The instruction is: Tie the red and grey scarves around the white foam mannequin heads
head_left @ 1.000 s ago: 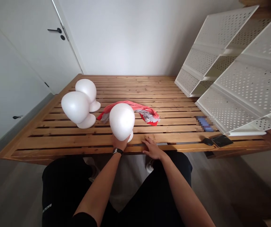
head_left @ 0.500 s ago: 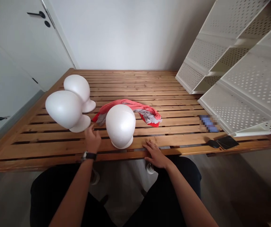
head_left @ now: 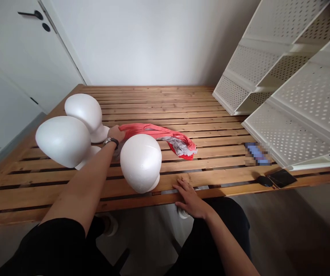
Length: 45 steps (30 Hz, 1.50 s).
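Three white foam heads stand on a slatted wooden table (head_left: pixel 182 103): one near the front edge (head_left: pixel 141 163), one at the left (head_left: pixel 63 141), one behind it (head_left: pixel 83 111). A red and grey cloth (head_left: pixel 165 136) lies behind the front head. My left hand (head_left: pixel 116 133) reaches past the front head and touches the left end of the cloth; its fingers are mostly hidden. My right hand (head_left: pixel 190 195) lies flat on the table's front edge, fingers spread, holding nothing.
White perforated shelving (head_left: pixel 285 76) leans over the table's right side. A blurred blue item (head_left: pixel 255 152), a small black object (head_left: pixel 265 181) and a dark phone (head_left: pixel 281 177) lie at the front right. A white door (head_left: pixel 23 50) stands at the left.
My left hand let go of the front foam head, moved left, then reached forward to the cloth. The view shifted left and closer. My right hand stayed put.
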Each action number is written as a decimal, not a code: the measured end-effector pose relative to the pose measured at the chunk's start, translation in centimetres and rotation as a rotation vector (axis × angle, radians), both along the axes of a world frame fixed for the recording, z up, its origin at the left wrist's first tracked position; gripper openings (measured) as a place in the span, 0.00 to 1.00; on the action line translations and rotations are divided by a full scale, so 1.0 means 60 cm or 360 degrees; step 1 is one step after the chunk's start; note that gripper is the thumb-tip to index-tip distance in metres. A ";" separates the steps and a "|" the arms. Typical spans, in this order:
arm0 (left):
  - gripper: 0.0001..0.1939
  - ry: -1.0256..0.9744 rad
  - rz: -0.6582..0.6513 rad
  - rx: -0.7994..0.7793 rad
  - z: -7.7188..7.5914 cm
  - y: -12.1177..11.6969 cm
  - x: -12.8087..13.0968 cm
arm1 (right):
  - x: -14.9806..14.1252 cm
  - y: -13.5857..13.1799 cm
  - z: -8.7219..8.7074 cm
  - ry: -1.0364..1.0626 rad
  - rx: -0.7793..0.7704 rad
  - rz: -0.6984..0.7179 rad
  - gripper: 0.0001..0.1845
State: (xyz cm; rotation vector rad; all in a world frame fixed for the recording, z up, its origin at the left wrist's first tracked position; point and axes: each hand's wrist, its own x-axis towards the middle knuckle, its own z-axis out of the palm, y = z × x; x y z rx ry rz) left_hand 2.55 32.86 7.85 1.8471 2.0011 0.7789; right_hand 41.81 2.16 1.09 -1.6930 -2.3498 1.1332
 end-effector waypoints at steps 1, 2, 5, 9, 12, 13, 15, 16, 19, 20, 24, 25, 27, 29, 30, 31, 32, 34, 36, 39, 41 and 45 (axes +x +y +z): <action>0.15 -0.0010 0.0031 0.0014 0.019 0.008 0.006 | 0.001 0.000 0.000 0.0003 0.0003 0.0004 0.41; 0.15 -0.0045 0.0033 0.0045 0.044 0.017 0.016 | 0.002 0.000 0.000 0.0005 0.0008 0.0010 0.41; 0.15 -0.0322 -0.0239 0.0213 0.146 0.047 0.069 | 0.006 0.000 -0.007 0.0020 0.0031 0.0020 0.41; 0.24 -0.0350 -0.0820 0.0318 0.309 0.080 0.212 | 0.002 0.002 -0.014 0.0048 0.0072 -0.0004 0.42; 0.29 -0.0019 -0.1210 0.0195 0.417 0.068 0.362 | 0.002 -0.003 0.003 0.0210 0.0180 -0.0123 0.32; 0.27 0.0020 -0.1316 0.0138 0.447 0.053 0.411 | 0.005 -0.008 0.016 0.0311 0.0264 -0.0239 0.27; 0.22 -0.0015 -0.1514 0.0006 0.498 0.006 0.494 | 0.017 -0.024 0.055 0.0519 0.0568 -0.0621 0.24; 0.22 -0.0065 -0.1610 -0.0036 0.520 -0.024 0.525 | 0.025 -0.034 0.082 0.0600 0.0800 -0.0861 0.24; 0.24 -0.0196 -0.1974 -0.0049 0.583 -0.132 0.562 | 0.053 -0.056 0.189 0.0703 0.1642 -0.1429 0.32; 0.20 -0.0199 -0.2085 -0.0023 0.604 -0.170 0.559 | 0.061 -0.058 0.231 0.0707 0.1862 -0.1497 0.41; 0.16 -0.0017 -0.2184 0.0036 0.681 -0.315 0.510 | 0.075 -0.039 0.397 0.0679 0.2145 -0.1327 0.69; 0.16 0.0006 -0.2174 0.0025 0.696 -0.344 0.495 | 0.072 -0.032 0.429 0.0686 0.2104 -0.1249 0.69; 0.14 -0.0045 -0.2140 -0.0005 0.720 -0.388 0.469 | 0.061 -0.020 0.474 0.0803 0.1820 -0.1015 0.61; 0.13 -0.0171 -0.2073 -0.0075 0.734 -0.411 0.446 | 0.047 -0.014 0.490 0.1033 0.1294 -0.0711 0.50; 0.13 -0.0228 -0.2036 -0.0124 0.739 -0.415 0.434 | 0.041 -0.013 0.490 0.1151 0.0998 -0.0546 0.46; 0.13 -0.0276 -0.2016 -0.0174 0.742 -0.415 0.422 | 0.036 -0.013 0.487 0.1249 0.0728 -0.0393 0.44; 0.13 -0.0313 -0.2013 -0.0223 0.743 -0.411 0.409 | 0.031 -0.014 0.482 0.1328 0.0508 -0.0254 0.43; 0.13 -0.0376 -0.2034 -0.0303 0.746 -0.399 0.382 | 0.020 -0.015 0.475 0.1443 0.0237 -0.0026 0.45; 0.14 -0.0458 -0.2050 -0.0362 0.748 -0.383 0.359 | 0.002 -0.013 0.476 0.1509 0.0145 0.0112 0.46; 0.16 -0.0589 -0.1994 -0.0475 0.760 -0.366 0.338 | -0.047 -0.005 0.492 0.1496 0.0169 0.0273 0.44; 0.16 -0.0640 -0.1851 -0.0565 0.773 -0.368 0.336 | -0.091 -0.003 0.503 0.1452 0.0229 0.0369 0.40; 0.14 -0.0224 -0.1749 -0.0455 0.804 -0.413 0.341 | -0.163 -0.022 0.508 0.1426 0.0276 0.0449 0.26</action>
